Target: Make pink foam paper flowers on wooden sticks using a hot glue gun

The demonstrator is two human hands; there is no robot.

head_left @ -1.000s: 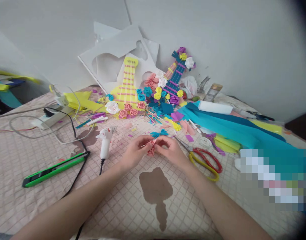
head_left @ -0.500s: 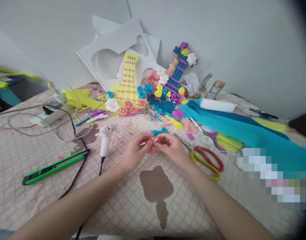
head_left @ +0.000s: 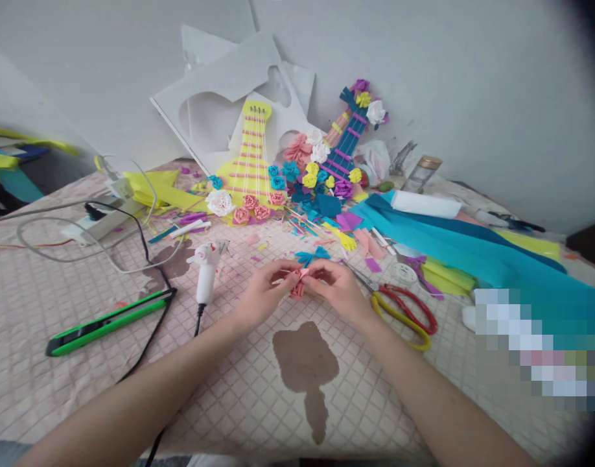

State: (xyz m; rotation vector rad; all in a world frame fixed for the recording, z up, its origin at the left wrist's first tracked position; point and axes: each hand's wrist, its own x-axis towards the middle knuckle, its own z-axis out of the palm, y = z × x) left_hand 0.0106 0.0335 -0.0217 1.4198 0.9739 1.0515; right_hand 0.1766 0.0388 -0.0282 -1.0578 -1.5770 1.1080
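Between my fingertips is a small pink crepe-paper flower [head_left: 297,288], partly covered by the fingers. My left hand [head_left: 267,290] pinches it from the left, thumb pressed against the paper. From the other side my right hand [head_left: 332,285] grips the folded paper edge with thumb and finger. Just behind the hands lies a bunch of blue cut paper [head_left: 313,255]. Scissors [head_left: 404,311] with one red and one yellow handle loop lie right of my right hand. A white glue gun [head_left: 206,272] stands to the left of my left hand.
A yellow paper guitar [head_left: 249,159] and a dark blue one [head_left: 345,146], both with paper flowers, lean at the back. A green hair straightener [head_left: 107,324] lies left, beside a power strip [head_left: 91,220] and loose cords. Blue paper sheets [head_left: 438,240] spread across the right.
Both hands stay in nearly the same place on the pink flower, with slight finger movement at its folded edge. The whole view has shifted slightly.
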